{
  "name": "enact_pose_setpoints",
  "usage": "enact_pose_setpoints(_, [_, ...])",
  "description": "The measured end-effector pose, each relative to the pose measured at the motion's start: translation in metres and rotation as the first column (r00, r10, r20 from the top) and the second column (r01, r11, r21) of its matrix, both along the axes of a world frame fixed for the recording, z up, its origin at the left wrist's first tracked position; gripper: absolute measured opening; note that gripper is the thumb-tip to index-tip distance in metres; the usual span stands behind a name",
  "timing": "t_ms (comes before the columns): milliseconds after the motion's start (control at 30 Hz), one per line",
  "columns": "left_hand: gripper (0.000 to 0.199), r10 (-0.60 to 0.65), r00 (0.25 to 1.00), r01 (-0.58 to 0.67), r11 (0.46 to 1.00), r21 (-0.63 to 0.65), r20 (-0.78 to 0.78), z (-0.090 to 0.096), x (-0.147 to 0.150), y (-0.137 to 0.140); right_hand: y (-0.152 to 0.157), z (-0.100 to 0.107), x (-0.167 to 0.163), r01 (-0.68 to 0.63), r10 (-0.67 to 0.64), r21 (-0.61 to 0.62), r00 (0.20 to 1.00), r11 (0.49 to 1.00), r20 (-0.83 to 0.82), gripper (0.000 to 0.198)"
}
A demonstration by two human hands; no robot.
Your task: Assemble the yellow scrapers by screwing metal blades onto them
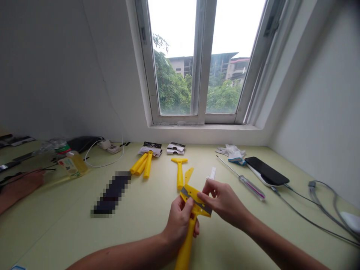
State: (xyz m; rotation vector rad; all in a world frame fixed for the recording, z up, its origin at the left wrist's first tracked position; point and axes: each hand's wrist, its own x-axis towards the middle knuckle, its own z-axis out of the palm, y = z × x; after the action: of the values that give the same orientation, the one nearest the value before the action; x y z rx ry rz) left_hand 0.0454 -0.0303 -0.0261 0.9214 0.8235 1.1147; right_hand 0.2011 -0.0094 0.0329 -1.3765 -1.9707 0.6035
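Note:
A yellow scraper point(186, 245) with a grey metal blade point(207, 210) across its head is held up in front of me. My left hand point(177, 221) is closed around it just below the head, its thumb pressing on the blade. At the head's upper right edge my right hand point(226, 202) has its fingers bent, the thumb and forefinger gripping the head. Right behind lie a small yellow plastic piece point(189, 175) and another yellow scraper point(180, 172) without a visible blade. A white strip point(213, 173) rests beyond my right fingers.
Several yellow handles point(142, 165) lie beside black-and-white packaging point(152, 148). To the right are a screwdriver point(251, 187), white gloves point(232, 152) and a phone point(266, 170) with cables. On the left stand a bottle point(71, 165) and another person's hand point(28, 183). A blurred dark patch point(112, 193) lies left of centre.

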Motion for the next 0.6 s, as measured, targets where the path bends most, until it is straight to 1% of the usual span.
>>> enact_pose_setpoints(133, [0.028,-0.002,1.000,0.002,1.000,-0.007,0.027,0.0006,-0.0008,-0.0007,-0.0010,0.0022,0.0006,-0.022,0.020,0.025,0.997,0.999,0.080,0.024])
enact_pose_setpoints(233, [0.023,0.007,0.999,-0.005,0.999,-0.043,0.048,0.0003,-0.0015,-0.0006,-0.0019,0.0014,-0.0008,-0.058,0.058,-0.001,0.993,0.998,0.103,0.023])
enact_pose_setpoints(333, [0.020,0.024,0.998,-0.020,0.997,-0.074,0.051,0.0015,-0.0019,-0.0012,-0.0026,0.0004,-0.0022,-0.093,0.097,-0.050,0.991,0.994,0.093,0.022])
enact_pose_setpoints(400, [0.020,0.028,0.998,-0.024,0.996,-0.083,0.052,0.0028,-0.0021,-0.0016,-0.0027,0.0000,-0.0027,-0.115,0.121,-0.060,0.989,0.992,0.091,0.021])
enact_pose_setpoints(500, [0.021,0.005,0.998,0.000,0.997,-0.076,0.065,0.0035,-0.0026,-0.0014,-0.0017,0.0003,-0.0028,-0.150,0.154,-0.074,0.986,0.986,0.062,0.015])
enact_pose_setpoints(600, [0.021,-0.018,0.996,0.024,0.997,-0.069,0.089,0.0028,-0.0036,-0.0008,-0.0001,0.0003,-0.0019,-0.193,0.196,-0.081,0.980,0.978,0.034,0.016])
